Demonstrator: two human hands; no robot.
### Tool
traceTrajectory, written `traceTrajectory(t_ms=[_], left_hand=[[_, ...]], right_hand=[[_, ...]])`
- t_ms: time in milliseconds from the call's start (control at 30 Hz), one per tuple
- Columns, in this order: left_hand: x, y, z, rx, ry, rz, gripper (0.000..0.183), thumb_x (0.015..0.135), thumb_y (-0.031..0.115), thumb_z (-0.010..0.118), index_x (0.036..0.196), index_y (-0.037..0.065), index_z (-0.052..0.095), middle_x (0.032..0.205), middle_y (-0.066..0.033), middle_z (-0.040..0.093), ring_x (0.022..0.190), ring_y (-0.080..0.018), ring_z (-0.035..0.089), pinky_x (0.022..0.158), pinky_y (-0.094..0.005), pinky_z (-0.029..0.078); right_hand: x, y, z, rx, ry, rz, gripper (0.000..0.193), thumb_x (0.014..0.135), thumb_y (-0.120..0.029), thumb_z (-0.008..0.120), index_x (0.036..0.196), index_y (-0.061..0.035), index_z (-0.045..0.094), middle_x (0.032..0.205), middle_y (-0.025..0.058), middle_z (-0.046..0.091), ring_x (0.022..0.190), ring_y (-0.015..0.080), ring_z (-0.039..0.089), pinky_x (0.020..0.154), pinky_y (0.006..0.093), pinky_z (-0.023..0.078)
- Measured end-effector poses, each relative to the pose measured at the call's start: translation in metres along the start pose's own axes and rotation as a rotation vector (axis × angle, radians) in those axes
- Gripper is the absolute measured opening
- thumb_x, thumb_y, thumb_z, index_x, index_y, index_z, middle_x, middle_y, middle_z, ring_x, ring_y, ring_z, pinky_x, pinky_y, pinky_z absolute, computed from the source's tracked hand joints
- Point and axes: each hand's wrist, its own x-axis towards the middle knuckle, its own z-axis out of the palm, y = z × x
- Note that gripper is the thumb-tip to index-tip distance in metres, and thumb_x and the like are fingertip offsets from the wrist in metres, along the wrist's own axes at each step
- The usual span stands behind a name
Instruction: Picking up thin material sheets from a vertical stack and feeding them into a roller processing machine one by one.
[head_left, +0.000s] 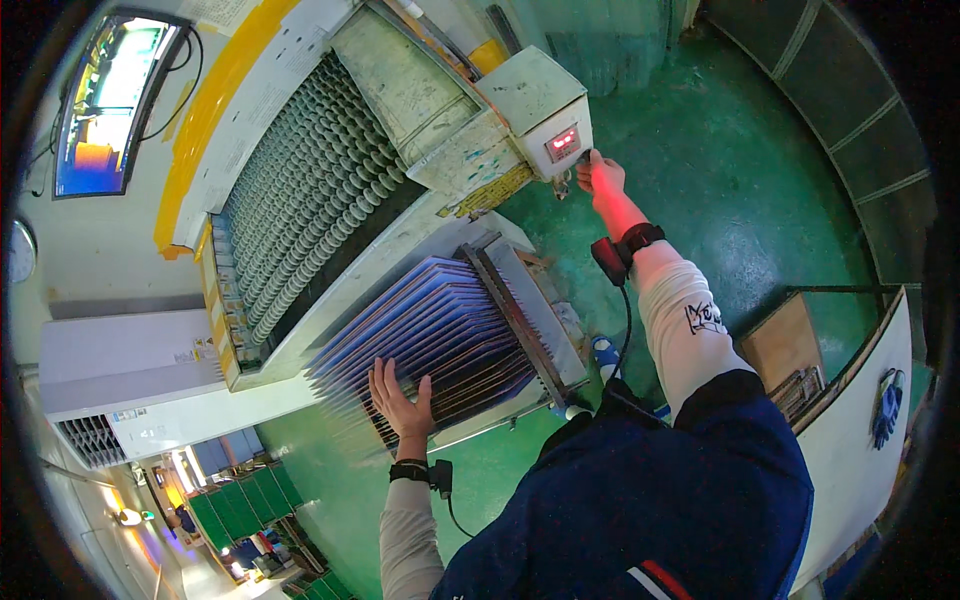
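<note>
My right hand [603, 176] reaches out to a pale control box [545, 105] at the end of the conveyor. Its fingers are closed at a small dark knob [585, 157] beside the box's red lit display [562, 144]. My left hand [402, 402] is spread open at the near left side of a rack [515, 325] of thin upright panels [430, 310]. It holds nothing; whether its fingertips touch the panel edges I cannot tell. The panels stand in closely spaced rows below the conveyor's edge.
A conveyor with rows of grey wheels [310, 200] lies beyond the rack. A screen [115, 105] hangs at the upper left. At the right, a white tabletop [850, 450] bears a blue glove [887, 408]. Green floor [720, 190] stretches behind my right arm.
</note>
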Motion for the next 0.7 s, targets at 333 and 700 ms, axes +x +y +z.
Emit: traceTrajectory(t_ms=[333, 700], left_hand=[[-0.001, -0.002, 0.002, -0.001, 0.004, -0.002, 0.070, 0.085, 0.046, 0.070, 0.140, 0.008, 0.048, 0.152, -0.0153, 0.040, 0.141, -0.0421, 0.032, 0.115, -0.0552, 0.024], [-0.002, -0.004, 0.003, 0.011, 0.014, 0.004, 0.070, 0.084, 0.044, 0.071, 0.140, 0.008, 0.048, 0.152, -0.0149, 0.040, 0.141, -0.0418, 0.032, 0.115, -0.0544, 0.024]], right_hand=[[-0.008, -0.002, 0.000, 0.010, 0.004, 0.012, 0.038, 0.094, -0.039, 0.066, 0.104, -0.0030, 0.059, 0.089, 0.0102, 0.071, 0.076, 0.0194, 0.066, 0.068, 0.0344, 0.055], [-0.008, -0.002, 0.003, -0.020, 0.001, -0.002, 0.037, 0.094, -0.040, 0.064, 0.104, -0.0039, 0.060, 0.090, 0.0079, 0.071, 0.080, 0.0193, 0.067, 0.074, 0.0361, 0.055]])
